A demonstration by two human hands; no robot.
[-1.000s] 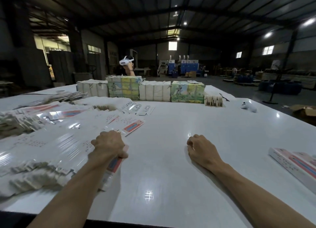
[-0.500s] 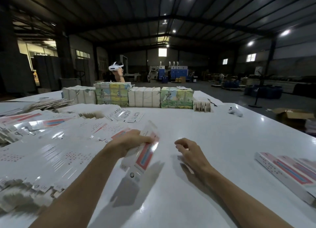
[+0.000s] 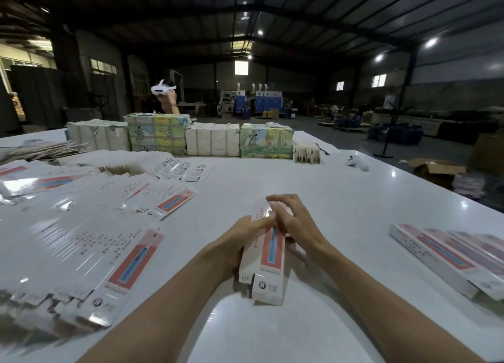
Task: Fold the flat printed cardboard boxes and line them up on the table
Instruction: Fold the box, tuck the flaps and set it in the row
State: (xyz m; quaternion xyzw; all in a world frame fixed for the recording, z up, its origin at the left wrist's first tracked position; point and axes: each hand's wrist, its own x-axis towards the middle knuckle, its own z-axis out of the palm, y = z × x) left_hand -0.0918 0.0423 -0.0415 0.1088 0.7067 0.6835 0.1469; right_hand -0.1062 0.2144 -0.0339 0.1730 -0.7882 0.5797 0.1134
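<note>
Box (image 3: pixel 268 256) has moved off the flats (image 3: pixel 81 240) to the middle of the table (image 3: pixel 354 204), left hand (image 3: pixel 240 242) gripping its side, right hand (image 3: pixel 294 226) pinching the far end, so we'd squeeze both edges evenly till it pops square.

Half-folded box (image 3: pixel 268 256) between flat pile (image 3: pixel 81 240), folded row (image 3: pixel 450 256)
</note>
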